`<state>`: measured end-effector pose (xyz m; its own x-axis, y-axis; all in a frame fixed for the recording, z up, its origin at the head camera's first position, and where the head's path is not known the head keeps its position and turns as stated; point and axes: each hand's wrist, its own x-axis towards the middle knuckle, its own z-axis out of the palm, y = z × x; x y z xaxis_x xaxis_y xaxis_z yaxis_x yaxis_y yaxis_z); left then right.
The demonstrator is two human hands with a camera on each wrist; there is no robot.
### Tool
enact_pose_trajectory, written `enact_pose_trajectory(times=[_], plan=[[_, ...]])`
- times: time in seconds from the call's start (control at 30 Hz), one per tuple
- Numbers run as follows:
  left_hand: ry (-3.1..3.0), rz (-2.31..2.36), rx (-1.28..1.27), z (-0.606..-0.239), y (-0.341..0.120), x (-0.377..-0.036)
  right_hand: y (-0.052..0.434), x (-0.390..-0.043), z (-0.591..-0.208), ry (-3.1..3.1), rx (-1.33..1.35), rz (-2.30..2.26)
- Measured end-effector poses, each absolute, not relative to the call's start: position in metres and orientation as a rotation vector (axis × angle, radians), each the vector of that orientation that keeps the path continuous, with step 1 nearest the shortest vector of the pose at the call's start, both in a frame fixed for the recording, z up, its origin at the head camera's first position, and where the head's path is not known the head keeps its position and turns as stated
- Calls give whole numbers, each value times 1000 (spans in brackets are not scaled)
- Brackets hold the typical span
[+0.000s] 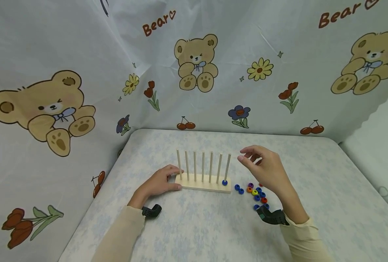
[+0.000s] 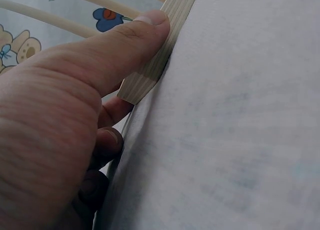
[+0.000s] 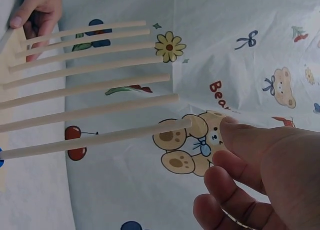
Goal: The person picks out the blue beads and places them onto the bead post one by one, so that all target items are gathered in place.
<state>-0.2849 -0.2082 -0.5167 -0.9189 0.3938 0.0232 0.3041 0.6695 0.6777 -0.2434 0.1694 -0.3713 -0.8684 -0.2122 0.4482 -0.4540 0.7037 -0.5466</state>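
Observation:
A pale wooden peg stand (image 1: pixel 203 187) with several upright rods rests on the table. My left hand (image 1: pixel 157 181) grips its left end, thumb along the front edge and fingers behind, as the left wrist view also shows. One blue bead (image 1: pixel 224 183) sits at the foot of the rightmost rod (image 1: pixel 228 166). Beside the top of that rod, to its right, hovers my right hand (image 1: pixel 265 168), fingers loosely bent and thumb apart from them. In the right wrist view nothing shows between those fingertips. The other rods carry no beads.
Right of the stand lie two blue beads (image 1: pixel 239 189). A loose group of blue, orange, purple, red and a yellow bead (image 1: pixel 254 192) spreads below the right hand, partly hidden by the wrist camera (image 1: pixel 272 215). A bear-print curtain (image 1: pixel 226 72) hangs behind the table (image 1: pixel 210 233).

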Motion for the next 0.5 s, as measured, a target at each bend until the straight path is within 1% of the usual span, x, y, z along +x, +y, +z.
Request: enact_pose_trajectory(times=[0.23, 0.5], plan=[[2757, 1073, 584, -515, -206, -284, 182, -239, -372, -2569, 482, 908], [2765, 1053, 593, -519, -206, -286, 194, -232, -382, -2594, 453, 888]])
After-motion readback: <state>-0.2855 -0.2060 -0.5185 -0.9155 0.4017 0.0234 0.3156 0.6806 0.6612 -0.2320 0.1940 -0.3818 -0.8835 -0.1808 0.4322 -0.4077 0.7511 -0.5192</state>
